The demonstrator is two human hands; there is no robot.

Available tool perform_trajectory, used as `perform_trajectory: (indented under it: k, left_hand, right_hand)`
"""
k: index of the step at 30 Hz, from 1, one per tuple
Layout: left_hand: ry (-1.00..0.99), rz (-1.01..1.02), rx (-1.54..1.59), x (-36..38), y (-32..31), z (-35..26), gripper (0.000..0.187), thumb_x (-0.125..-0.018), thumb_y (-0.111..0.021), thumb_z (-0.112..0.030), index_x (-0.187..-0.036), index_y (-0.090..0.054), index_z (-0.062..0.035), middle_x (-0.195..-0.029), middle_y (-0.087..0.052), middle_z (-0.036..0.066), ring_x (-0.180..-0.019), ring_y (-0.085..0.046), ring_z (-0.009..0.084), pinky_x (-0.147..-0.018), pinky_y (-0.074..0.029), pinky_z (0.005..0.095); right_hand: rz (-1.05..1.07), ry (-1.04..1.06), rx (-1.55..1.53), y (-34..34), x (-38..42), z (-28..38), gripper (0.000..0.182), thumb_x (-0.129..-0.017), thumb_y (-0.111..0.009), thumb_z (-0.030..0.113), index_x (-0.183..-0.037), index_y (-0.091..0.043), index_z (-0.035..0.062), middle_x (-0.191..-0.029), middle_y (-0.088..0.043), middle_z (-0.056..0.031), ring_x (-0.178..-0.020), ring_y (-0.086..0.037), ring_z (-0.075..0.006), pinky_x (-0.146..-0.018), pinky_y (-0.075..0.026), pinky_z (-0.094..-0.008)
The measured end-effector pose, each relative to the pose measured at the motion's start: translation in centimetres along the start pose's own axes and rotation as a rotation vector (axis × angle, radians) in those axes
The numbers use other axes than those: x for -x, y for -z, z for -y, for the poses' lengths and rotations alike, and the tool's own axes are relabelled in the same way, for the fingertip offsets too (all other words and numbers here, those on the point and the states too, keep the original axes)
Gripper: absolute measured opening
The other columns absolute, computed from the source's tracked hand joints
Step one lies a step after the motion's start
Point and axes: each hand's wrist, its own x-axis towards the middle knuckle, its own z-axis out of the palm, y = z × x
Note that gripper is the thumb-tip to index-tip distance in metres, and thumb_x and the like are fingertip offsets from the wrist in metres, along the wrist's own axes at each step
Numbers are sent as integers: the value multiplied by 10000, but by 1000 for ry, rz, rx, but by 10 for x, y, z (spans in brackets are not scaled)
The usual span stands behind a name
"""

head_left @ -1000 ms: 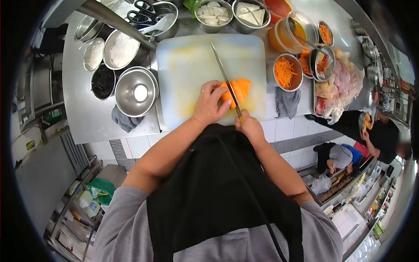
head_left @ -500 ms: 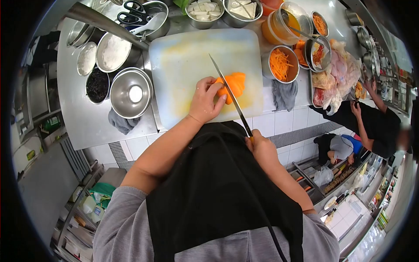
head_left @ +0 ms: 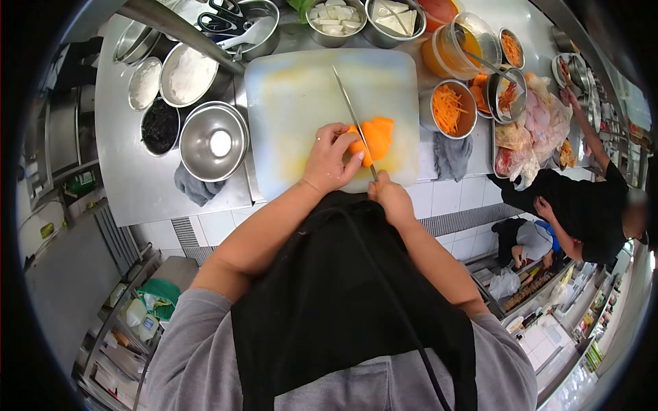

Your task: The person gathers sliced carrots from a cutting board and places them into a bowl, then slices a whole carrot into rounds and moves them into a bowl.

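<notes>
The chef's knife (head_left: 348, 102) has slid forward, bringing its handle nearer the left hand's (head_left: 327, 163) fingertips: apparently mid-slice. Those fingers pinch the carrot (head_left: 356, 147) beside the blade; cut pieces (head_left: 381, 134) lie beyond. The right hand (head_left: 393, 199) is wrapped around the handle.

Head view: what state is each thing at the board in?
Left hand: gripping orange vegetable
Right hand: closed around knife
Orange vegetable: partly sliced
Knife: blade across vegetable
Carrot-like shreds: bowled
Steel bowls: nested
Grey cloths: crumpled
</notes>
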Motion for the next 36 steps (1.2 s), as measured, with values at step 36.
perform_trajectory:
  k: [36]
  left_hand:
    - [-29, -1, -21, -3, -2, 4, 372, -901, -795, -175, -1236, -694, -49, -1279, -604, 224, -1176, -601, 427, -990, -565, 485]
  right_hand:
    - [110, -145, 42, 40, 42, 17, 241, -1070, -639, 244, -1060, -549, 21, -781, -716, -277, -764, -720, -508, -702, -565, -615]
